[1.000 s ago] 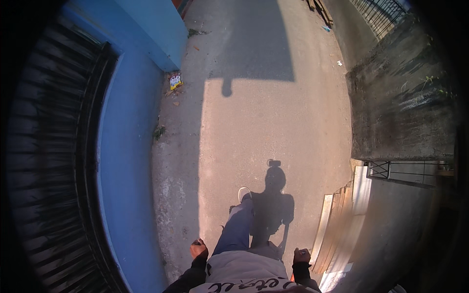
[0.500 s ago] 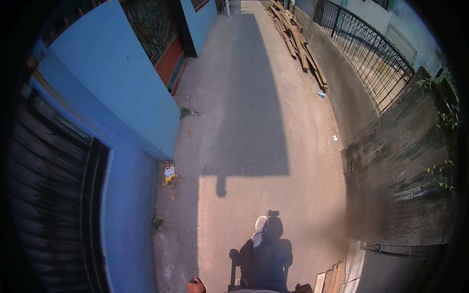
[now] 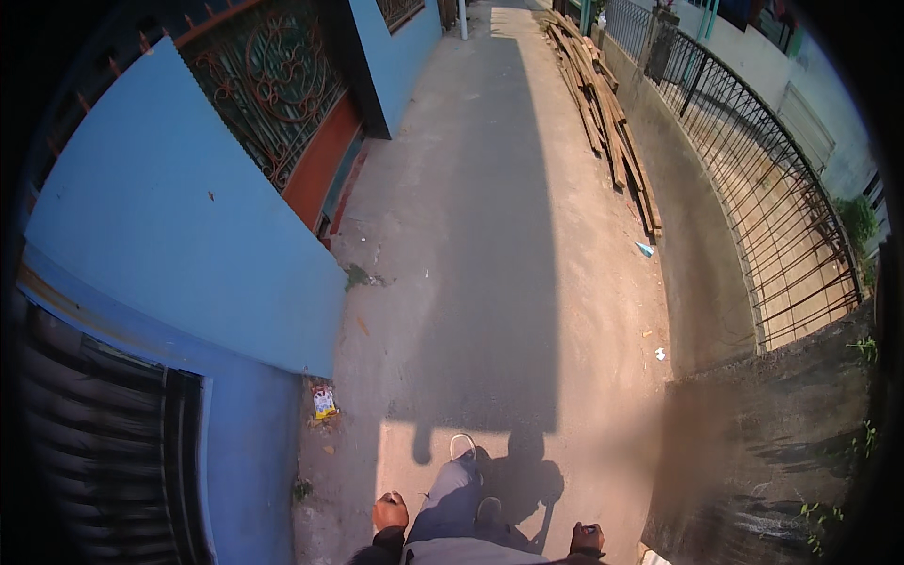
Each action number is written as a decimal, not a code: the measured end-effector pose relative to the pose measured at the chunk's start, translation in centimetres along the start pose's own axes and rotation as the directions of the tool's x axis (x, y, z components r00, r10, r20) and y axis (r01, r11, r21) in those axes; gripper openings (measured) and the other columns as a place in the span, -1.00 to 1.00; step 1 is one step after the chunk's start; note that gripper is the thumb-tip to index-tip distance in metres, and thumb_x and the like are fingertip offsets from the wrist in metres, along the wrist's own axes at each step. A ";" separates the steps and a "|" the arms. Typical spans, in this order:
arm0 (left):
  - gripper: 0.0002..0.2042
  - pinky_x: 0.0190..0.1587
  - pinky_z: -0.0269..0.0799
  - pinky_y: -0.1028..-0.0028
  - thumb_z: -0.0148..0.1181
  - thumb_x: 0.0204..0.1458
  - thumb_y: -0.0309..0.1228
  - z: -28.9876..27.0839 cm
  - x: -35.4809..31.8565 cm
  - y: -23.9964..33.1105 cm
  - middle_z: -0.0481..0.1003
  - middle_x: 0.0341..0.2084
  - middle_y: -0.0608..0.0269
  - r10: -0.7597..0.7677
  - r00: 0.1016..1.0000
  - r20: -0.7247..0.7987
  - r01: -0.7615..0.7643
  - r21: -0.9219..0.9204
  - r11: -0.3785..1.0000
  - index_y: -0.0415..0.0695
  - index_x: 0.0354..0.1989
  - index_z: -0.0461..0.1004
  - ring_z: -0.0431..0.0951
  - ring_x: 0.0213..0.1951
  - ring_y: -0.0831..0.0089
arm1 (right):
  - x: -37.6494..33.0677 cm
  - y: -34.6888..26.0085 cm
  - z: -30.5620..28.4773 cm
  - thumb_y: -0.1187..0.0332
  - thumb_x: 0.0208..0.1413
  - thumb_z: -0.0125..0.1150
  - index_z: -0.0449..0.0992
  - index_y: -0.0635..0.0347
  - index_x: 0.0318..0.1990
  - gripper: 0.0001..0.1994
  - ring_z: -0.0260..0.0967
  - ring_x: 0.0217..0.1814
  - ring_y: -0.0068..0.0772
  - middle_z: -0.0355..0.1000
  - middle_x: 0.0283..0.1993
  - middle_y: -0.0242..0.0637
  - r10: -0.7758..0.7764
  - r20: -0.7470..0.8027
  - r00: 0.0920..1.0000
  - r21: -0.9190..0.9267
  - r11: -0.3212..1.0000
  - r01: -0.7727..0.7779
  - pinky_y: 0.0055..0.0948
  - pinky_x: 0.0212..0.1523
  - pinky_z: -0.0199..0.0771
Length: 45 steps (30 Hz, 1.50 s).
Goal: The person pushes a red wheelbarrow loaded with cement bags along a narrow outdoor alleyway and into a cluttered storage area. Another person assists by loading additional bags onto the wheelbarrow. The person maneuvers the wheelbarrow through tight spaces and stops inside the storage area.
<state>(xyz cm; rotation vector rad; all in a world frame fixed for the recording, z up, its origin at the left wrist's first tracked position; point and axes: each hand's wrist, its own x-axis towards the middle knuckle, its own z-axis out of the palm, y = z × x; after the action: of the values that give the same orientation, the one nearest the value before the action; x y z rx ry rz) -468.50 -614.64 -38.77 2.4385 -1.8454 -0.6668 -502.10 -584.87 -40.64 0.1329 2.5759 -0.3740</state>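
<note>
Low in the head view, my left hand (image 3: 390, 511) is closed in a loose fist beside my left thigh, with a dark sleeve at the wrist. Nothing shows in it. My right hand (image 3: 587, 539) hangs at the lower edge, its fingers curled in, partly in shadow; no object shows there either. Between the hands are my legs in grey-blue trousers (image 3: 450, 504). One light-rimmed shoe (image 3: 462, 446) is forward on the paved lane (image 3: 603, 377), the other (image 3: 489, 510) further back. Neither hand touches anything around it.
A blue wall (image 3: 179, 217) and dark gate (image 3: 94, 433) line the left. On the right are long timber planks (image 3: 607, 122), a low wall (image 3: 702, 245) with a black railing (image 3: 753, 160), and a rough dark wall (image 3: 753, 433). A crumpled packet (image 3: 324, 401) lies by the left wall.
I have moved forward along the lane; planks, packet and walls sit lower in view. My left hand has come further into view, and the left foot is now ahead instead of the right.
</note>
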 end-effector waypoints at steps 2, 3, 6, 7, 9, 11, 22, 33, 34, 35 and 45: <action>-0.65 -0.23 0.47 0.01 0.00 0.15 -0.21 0.0 4.7 5.3 0.55 -0.45 -0.22 -0.013 1.000 0.009 0.013 -0.028 1.000 -0.23 -0.46 0.58 0.57 -0.33 -0.19 | 3.3 -5.6 0.3 0.20 -0.06 0.35 0.44 0.23 -0.51 -0.70 0.54 -0.42 -0.12 0.52 -0.54 -0.17 -0.042 -0.033 0.999 -0.008 0.999 0.042 -0.18 -0.30 0.51; -0.65 -0.23 0.47 0.00 0.00 0.16 -0.21 0.2 7.1 7.7 0.55 -0.45 -0.21 -0.020 1.000 -0.006 0.020 -0.035 0.999 -0.22 -0.47 0.58 0.57 -0.33 -0.19 | 4.9 -8.4 0.5 0.19 -0.06 0.35 0.44 0.23 -0.50 -0.70 0.54 -0.42 -0.12 0.52 -0.53 -0.17 -0.067 -0.047 0.997 -0.016 0.998 0.066 -0.18 -0.30 0.51; -0.63 -0.21 0.47 -0.03 -0.02 0.17 -0.21 1.2 14.3 13.0 0.56 -0.44 -0.19 0.053 0.997 -0.062 -0.052 0.008 0.999 -0.22 -0.48 0.57 0.57 -0.32 -0.21 | 9.2 -18.7 0.5 0.17 -0.05 0.36 0.44 0.23 -0.49 -0.69 0.54 -0.41 -0.09 0.52 -0.52 -0.17 -0.119 -0.048 0.992 -0.031 0.993 0.118 -0.17 -0.29 0.51; -0.63 -0.19 0.49 -0.04 -0.02 0.16 -0.19 0.9 16.5 16.1 0.56 -0.43 -0.19 0.016 1.000 -0.014 -0.015 0.021 1.000 -0.21 -0.48 0.56 0.56 -0.30 -0.22 | 11.0 -21.2 0.9 0.17 -0.04 0.35 0.46 0.23 -0.46 -0.70 0.54 -0.40 -0.07 0.53 -0.51 -0.17 -0.129 -0.042 0.991 -0.031 0.991 0.128 -0.16 -0.27 0.52; -0.65 -0.17 0.49 -0.03 -0.01 0.15 -0.19 1.1 21.7 22.3 0.56 -0.41 -0.19 -0.015 1.000 0.015 0.016 -0.014 1.000 -0.21 -0.45 0.57 0.57 -0.28 -0.22 | 15.9 -26.9 2.5 0.22 -0.05 0.37 0.42 0.24 -0.50 -0.71 0.49 -0.48 -0.17 0.48 -0.57 -0.23 -0.174 -0.090 0.981 -0.013 0.985 0.174 -0.23 -0.32 0.49; -0.65 -0.15 0.49 -0.03 -0.01 0.14 -0.18 0.6 25.6 26.6 0.57 -0.40 -0.20 -0.019 0.999 0.039 0.020 -0.018 1.000 -0.20 -0.43 0.58 0.57 -0.26 -0.22 | 18.4 -31.8 2.2 0.23 -0.05 0.38 0.43 0.24 -0.52 -0.70 0.48 -0.50 -0.20 0.47 -0.58 -0.24 -0.153 -0.093 0.984 -0.010 0.988 0.153 -0.25 -0.33 0.48; -0.66 -0.18 0.48 -0.03 0.00 0.13 -0.22 0.4 49.9 52.3 0.55 -0.44 -0.24 0.004 0.998 -0.060 -0.006 -0.045 0.999 -0.24 -0.44 0.57 0.57 -0.31 -0.22 | 34.1 -68.6 0.0 0.13 -0.05 0.38 0.49 0.24 -0.40 -0.67 0.56 -0.33 -0.02 0.56 -0.44 -0.08 -0.168 -0.002 0.986 0.037 0.985 0.168 -0.17 -0.23 0.53; -0.66 -0.21 0.47 -0.03 0.01 0.14 -0.22 -0.8 72.8 80.3 0.55 -0.45 -0.21 -0.011 0.999 -0.034 0.010 -0.018 1.000 -0.23 -0.47 0.56 0.56 -0.32 -0.21 | 49.9 -99.1 -0.6 0.13 0.00 0.36 0.47 0.21 -0.41 -0.68 0.56 -0.37 -0.06 0.56 -0.46 -0.14 -0.114 -0.037 0.993 0.009 0.993 0.115 -0.18 -0.28 0.52; -0.66 -0.21 0.47 -0.03 0.02 0.14 -0.21 -0.9 74.9 82.7 0.55 -0.45 -0.21 -0.017 0.999 -0.027 0.017 -0.021 1.000 -0.23 -0.46 0.56 0.56 -0.32 -0.21 | 51.5 -101.6 -0.8 0.14 0.00 0.36 0.47 0.22 -0.41 -0.69 0.56 -0.38 -0.07 0.56 -0.46 -0.13 -0.127 -0.048 0.991 0.018 0.992 0.128 -0.19 -0.28 0.52; -0.66 -0.20 0.47 -0.03 0.02 0.14 -0.21 -1.0 77.2 85.1 0.55 -0.45 -0.20 -0.023 0.999 -0.024 0.023 -0.022 0.999 -0.23 -0.45 0.56 0.56 -0.32 -0.22 | 52.9 -104.4 -0.7 0.15 0.00 0.37 0.47 0.23 -0.41 -0.69 0.56 -0.39 -0.08 0.55 -0.47 -0.13 -0.139 -0.055 0.989 0.030 0.990 0.141 -0.19 -0.28 0.52; -0.68 -0.15 0.47 -0.03 0.03 0.12 -0.18 -1.4 98.3 110.0 0.57 -0.37 -0.18 -0.072 0.995 0.073 0.074 -0.021 0.997 -0.17 -0.40 0.59 0.56 -0.27 -0.21 | 68.6 -132.1 -0.3 0.18 -0.02 0.38 0.47 0.27 -0.46 -0.69 0.52 -0.46 -0.23 0.52 -0.52 -0.17 -0.212 -0.023 0.977 -0.105 0.972 0.209 -0.28 -0.31 0.51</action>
<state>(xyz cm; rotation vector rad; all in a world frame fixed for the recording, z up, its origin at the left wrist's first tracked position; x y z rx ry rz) -547.81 -739.07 -40.85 2.5100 -1.7695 -0.7865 -583.00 -709.77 -44.53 -0.1735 2.6442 -0.3186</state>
